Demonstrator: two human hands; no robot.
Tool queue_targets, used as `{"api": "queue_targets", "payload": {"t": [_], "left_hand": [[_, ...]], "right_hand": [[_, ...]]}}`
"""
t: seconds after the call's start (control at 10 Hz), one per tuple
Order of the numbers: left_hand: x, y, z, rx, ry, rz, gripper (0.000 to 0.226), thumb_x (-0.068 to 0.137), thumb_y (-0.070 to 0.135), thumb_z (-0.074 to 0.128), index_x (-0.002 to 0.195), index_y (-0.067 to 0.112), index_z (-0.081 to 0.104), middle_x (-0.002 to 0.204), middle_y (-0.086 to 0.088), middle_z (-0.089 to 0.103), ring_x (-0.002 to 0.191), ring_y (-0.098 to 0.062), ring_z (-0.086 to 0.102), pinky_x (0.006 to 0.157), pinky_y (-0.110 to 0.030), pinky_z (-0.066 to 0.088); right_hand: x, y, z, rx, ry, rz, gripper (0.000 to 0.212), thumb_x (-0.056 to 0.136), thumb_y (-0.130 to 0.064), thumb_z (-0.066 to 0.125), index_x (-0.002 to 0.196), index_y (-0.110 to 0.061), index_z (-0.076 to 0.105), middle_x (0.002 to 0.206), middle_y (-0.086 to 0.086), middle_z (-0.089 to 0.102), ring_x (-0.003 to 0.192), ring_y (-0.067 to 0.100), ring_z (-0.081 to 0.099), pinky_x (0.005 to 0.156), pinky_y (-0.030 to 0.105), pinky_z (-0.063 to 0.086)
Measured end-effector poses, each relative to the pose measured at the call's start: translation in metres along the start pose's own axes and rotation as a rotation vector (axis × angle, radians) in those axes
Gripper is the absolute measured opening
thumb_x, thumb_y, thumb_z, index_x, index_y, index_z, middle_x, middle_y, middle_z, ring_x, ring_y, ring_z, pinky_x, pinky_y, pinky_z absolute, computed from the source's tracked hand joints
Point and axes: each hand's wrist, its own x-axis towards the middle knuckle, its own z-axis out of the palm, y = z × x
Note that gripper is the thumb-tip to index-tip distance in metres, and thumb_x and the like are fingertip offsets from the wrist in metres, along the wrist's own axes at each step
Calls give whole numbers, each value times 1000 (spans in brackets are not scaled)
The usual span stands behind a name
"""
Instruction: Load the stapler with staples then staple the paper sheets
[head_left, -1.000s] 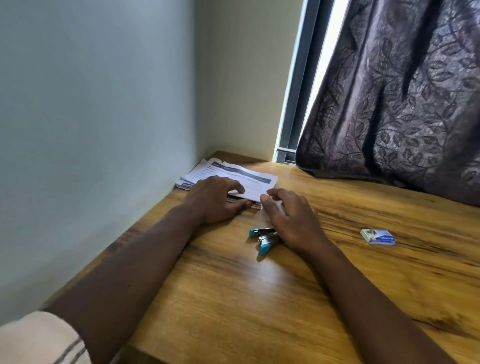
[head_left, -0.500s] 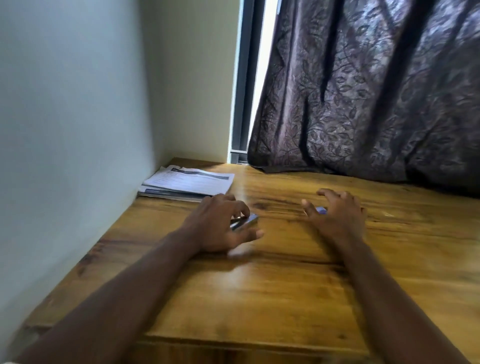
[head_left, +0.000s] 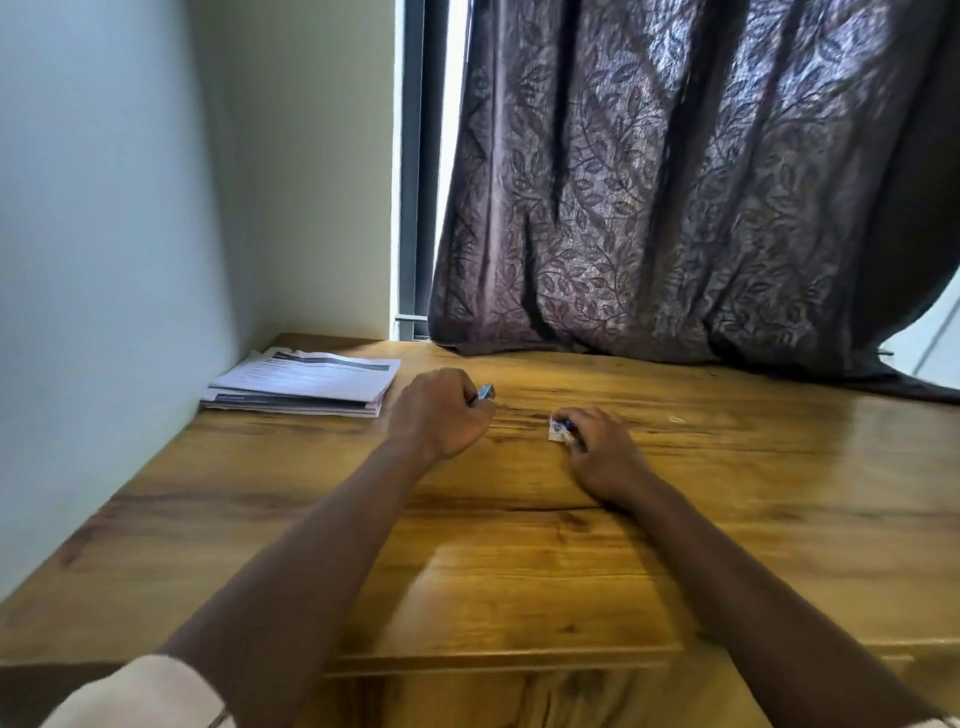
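Prob a home room: wooden desk in wall corner, patterned curtain over window, stacked papers

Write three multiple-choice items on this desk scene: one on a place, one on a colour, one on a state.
1. Where does the stack of printed white paper sheets lie?
A. Beside the wall, at the far left of the wooden table
B. In the table's middle
C. On the floor

2. What colour is the leaf-patterned curtain?
A. Green
B. Dark purple
C. Yellow

3. What is the left hand doing?
A. Lying flat
B. Pressing the sheets
C. Gripping the small metal stapler

Key: 1 A, the stack sits at the far left, next to the wall; 2 B, the cloth reads purple-grey; 3 C, the fingers curl round it and its tip sticks out.
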Motion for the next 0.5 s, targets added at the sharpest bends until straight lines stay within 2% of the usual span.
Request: {"api": "queue_targets", "payload": {"t": [0.1, 0.2, 0.3, 0.4, 0.5], "left_hand": [[19, 10, 23, 73, -12, -22, 24, 86, 43, 66, 92, 20, 69, 92, 1, 66, 83, -20, 58, 63, -31, 39], [52, 13, 49, 102, -35, -43, 29, 91, 42, 60, 102, 16, 67, 103, -4, 66, 89, -23, 59, 72, -35, 43], [69, 12, 71, 204, -104, 26, 33, 90, 43, 57, 112, 19, 63, 109, -4, 62, 93, -27, 63, 74, -37, 51], [68, 11, 78, 262, -137, 31, 38, 88, 48, 54, 118, 23, 55, 115, -4, 59, 98, -30, 65, 77, -42, 57], [73, 17, 61, 274, -228, 23, 60, 85, 60, 51, 135, 27, 44, 125, -3, 58, 109, -30, 65, 78, -41, 52]], "right_hand": [[9, 16, -7, 22, -62, -98, 42, 102, -14, 49, 142, -25, 52, 144, 0, 54, 130, 20, 39, 101, 26, 29], [25, 26, -13, 11, -72, -133, 47, 98, -15, 50, 144, -26, 51, 144, -3, 55, 130, 16, 39, 102, 25, 29], [25, 31, -8, 0, -62, -150, 52, 93, -25, 48, 146, -25, 49, 145, -5, 54, 131, 15, 41, 110, 34, 35], [27, 29, -11, 37, -45, -93, 64, 86, -33, 50, 149, -23, 45, 148, -4, 51, 135, 16, 41, 115, 37, 35], [26, 21, -27, 183, -97, 13, 79, 85, -30, 67, 156, -22, 33, 155, -2, 41, 143, 17, 35, 120, 31, 28]]}}
